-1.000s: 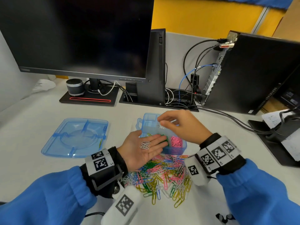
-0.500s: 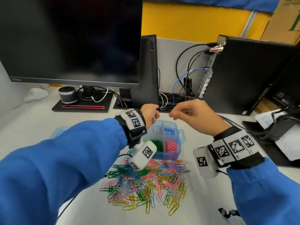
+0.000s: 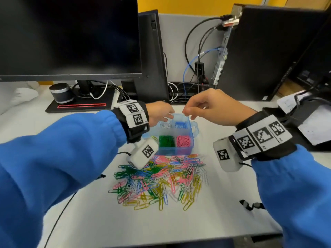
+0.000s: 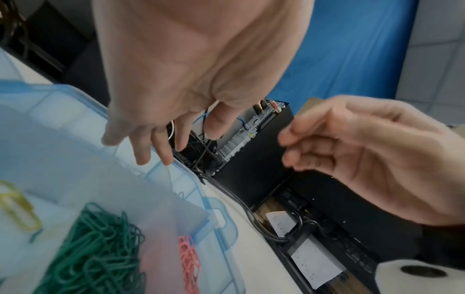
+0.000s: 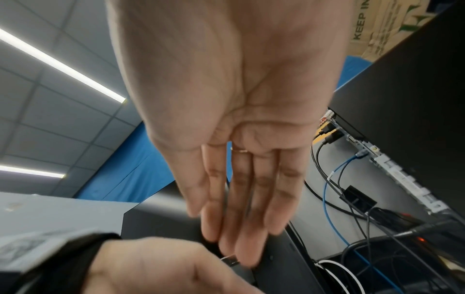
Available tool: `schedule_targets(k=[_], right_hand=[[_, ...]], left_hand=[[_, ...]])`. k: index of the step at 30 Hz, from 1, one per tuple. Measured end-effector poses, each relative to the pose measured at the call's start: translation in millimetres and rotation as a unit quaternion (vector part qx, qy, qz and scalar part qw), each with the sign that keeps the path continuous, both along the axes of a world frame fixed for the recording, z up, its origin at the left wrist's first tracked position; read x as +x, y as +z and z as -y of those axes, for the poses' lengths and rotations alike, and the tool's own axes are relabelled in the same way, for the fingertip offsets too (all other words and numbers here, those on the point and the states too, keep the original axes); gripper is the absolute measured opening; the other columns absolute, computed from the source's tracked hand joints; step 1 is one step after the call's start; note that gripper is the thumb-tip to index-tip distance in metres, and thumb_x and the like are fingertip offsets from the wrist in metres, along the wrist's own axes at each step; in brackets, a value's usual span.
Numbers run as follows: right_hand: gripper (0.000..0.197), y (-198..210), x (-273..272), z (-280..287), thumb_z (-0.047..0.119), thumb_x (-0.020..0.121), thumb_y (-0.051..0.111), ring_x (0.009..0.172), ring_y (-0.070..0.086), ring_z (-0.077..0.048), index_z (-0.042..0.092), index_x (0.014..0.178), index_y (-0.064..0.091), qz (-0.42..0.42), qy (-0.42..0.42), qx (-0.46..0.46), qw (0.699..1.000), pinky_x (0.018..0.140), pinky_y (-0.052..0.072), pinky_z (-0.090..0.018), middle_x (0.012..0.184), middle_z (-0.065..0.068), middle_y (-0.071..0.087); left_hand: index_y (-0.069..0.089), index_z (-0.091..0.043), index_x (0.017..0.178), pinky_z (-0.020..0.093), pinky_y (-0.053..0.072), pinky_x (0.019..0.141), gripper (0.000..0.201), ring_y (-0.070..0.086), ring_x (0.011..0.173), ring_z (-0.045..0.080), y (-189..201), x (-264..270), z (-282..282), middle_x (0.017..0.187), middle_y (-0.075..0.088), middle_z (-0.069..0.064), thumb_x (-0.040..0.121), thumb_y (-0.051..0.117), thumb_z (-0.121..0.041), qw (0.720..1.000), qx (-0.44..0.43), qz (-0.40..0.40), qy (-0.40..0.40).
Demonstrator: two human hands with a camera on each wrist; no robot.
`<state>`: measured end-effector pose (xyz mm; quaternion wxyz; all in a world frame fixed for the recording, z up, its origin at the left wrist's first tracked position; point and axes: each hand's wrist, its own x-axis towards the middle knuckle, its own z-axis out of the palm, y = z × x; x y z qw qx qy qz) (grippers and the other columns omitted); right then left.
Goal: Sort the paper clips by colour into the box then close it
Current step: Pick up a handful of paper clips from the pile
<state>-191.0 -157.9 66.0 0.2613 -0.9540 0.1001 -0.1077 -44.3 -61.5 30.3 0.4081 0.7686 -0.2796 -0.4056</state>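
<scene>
Head view: both hands hover over the far half of the translucent blue box [image 3: 194,130], which stands open on the white table [image 3: 223,203] near its far edge, in front of the monitor [image 3: 71,36] and the black computer case [image 3: 268,51]. The left hand [image 3: 161,113] hangs palm down above the far-left compartment with its fingers [image 4: 161,147] loosely extended, spread and holding nothing; in the left wrist view their tips are just above the box's far rim. The right hand [image 3: 213,108] is held above the far-right corner of the box, fingers lightly bent toward the thumb; whether a clip is pinched between them cannot be told, as the fingertips are blurred. Inside the box, the near-left compartment holds green clips [image 3: 166,141], the near-right pink clips [image 3: 183,140], the far-right blue clips [image 3: 180,124] and the far-left pale clips [image 3: 165,124]. A loose yellow clip [image 4: 17,210] shows through the box wall in the left wrist view. The unsorted pile of mixed clips [image 3: 157,179] lies on the table just nearer than the box, toward the near edge.
</scene>
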Motion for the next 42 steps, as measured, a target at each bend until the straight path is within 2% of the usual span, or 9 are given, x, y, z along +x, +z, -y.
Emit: schedule_targets(k=[2, 4, 9, 13, 19, 22, 26, 33, 42], right_hand=[[0.009, -10.2, -9.3, -5.2, 0.018, 0.087, 0.066, 0.069, 0.065, 0.0, 0.018, 0.089, 0.075, -0.05, 0.019, -0.023, 0.998, 0.066, 0.047, -0.008, 0.075, 0.01, 0.071], [0.009, -27.0, -21.9, -15.4, 0.014, 0.083, 0.071, 0.072, 0.062, 0.0, 0.019, 0.088, 0.076, -0.102, 0.048, -0.045, 0.993, 0.065, 0.042, -0.005, 0.075, 0.013, 0.07], [0.022, -65.8, -49.9, -35.1, 0.016, 0.079, 0.075, 0.072, 0.058, 0.001, 0.023, 0.1, 0.074, -0.218, 0.099, -0.033, 0.97, 0.065, 0.04, -0.005, 0.087, 0.011, 0.068], [0.023, -73.8, -45.5, -43.9, 0.023, 0.08, 0.075, 0.075, 0.054, -0.001, 0.022, 0.103, 0.071, -0.179, 0.099, -0.068, 0.976, 0.069, 0.04, -0.009, 0.096, 0.008, 0.067], [0.034, -78.5, -4.9, -80.5, 0.033, 0.082, 0.073, 0.094, 0.059, -0.014, 0.015, 0.111, 0.067, -0.131, 0.101, -0.079, 0.983, 0.085, 0.049, -0.03, 0.107, 0.001, 0.068], [0.045, -82.6, 19.4, -94.8, 0.038, 0.077, 0.076, 0.094, 0.059, -0.018, 0.015, 0.113, 0.065, -0.146, 0.086, -0.094, 0.981, 0.082, 0.051, -0.034, 0.106, -0.003, 0.065], [0.042, -83.7, 37.7, -106.7, 0.036, 0.071, 0.081, 0.077, 0.056, -0.022, 0.013, 0.103, 0.066, -0.179, 0.091, -0.147, 0.968, 0.064, 0.046, -0.031, 0.078, 0.002, 0.049], [0.016, -87.0, 42.4, -104.9, 0.015, 0.077, 0.073, 0.076, 0.062, -0.024, 0.012, 0.093, 0.072, -0.142, 0.089, -0.139, 0.976, 0.07, 0.054, -0.034, 0.076, -0.003, 0.052], [0.011, -69.5, 31.5, -79.3, 0.012, 0.074, 0.08, 0.058, 0.064, -0.006, 0.009, 0.085, 0.077, -0.104, 0.068, 0.024, 0.992, 0.065, 0.053, -0.019, 0.069, 0.001, 0.071]], left_hand=[[0.048, -0.008, 0.137, 0.005, 0.044, 0.082, 0.037, 0.053, 0.108, 0.014, 11.9, -0.1, -14.3, 0.134, 0.053, 0.003, 0.102, 0.041, -0.02, 0.999, -0.009, 0.005, -0.031], [0.054, -0.018, 0.132, 0.032, 0.033, 0.11, 0.035, 0.056, 0.118, 0.015, 21.1, 2.5, -31.5, 0.13, 0.06, -0.001, 0.101, 0.042, -0.029, 0.996, 0.0, 0.017, -0.086], [0.066, -0.024, 0.112, 0.031, 0.042, 0.093, 0.028, 0.067, 0.102, 0.011, 25.1, 0.3, -78.8, 0.109, 0.071, -0.007, 0.099, 0.045, -0.035, 0.985, 0.028, 0.085, -0.145], [0.067, -0.011, 0.109, 0.018, 0.047, 0.072, 0.026, 0.065, 0.094, 0.019, 3.2, -0.3, -109.0, 0.108, 0.068, 0.004, 0.1, 0.046, -0.025, 0.965, 0.093, 0.171, -0.174], [0.066, -0.019, 0.103, 0.034, 0.05, 0.089, 0.022, 0.068, 0.087, 0.017, -14.4, -6.6, -141.3, 0.099, 0.068, -0.001, 0.099, 0.045, -0.026, 0.926, 0.185, 0.258, -0.204], [0.068, -0.021, 0.103, 0.03, 0.051, 0.086, 0.023, 0.067, 0.085, 0.015, -18.4, -14.8, -146.4, 0.098, 0.067, -0.003, 0.098, 0.045, -0.022, 0.92, 0.194, 0.258, -0.222], [0.068, -0.026, 0.11, 0.016, 0.041, 0.074, 0.025, 0.054, 0.073, -0.004, -27.7, -18.4, -147.0, 0.097, 0.061, -0.009, 0.098, 0.047, -0.02, 0.914, 0.182, 0.264, -0.249], [0.067, -0.023, 0.117, 0.004, 0.036, 0.069, 0.029, 0.052, 0.077, -0.002, -33.0, -14.4, -149.5, 0.101, 0.06, -0.01, 0.099, 0.045, -0.017, 0.929, 0.134, 0.26, -0.226], [0.061, -0.009, 0.114, 0.026, 0.047, 0.07, 0.035, 0.06, 0.086, 0.016, -34.7, -8.6, -140.4, 0.114, 0.061, 0.007, 0.101, 0.04, -0.033, 0.994, 0.044, 0.1, -0.01]])
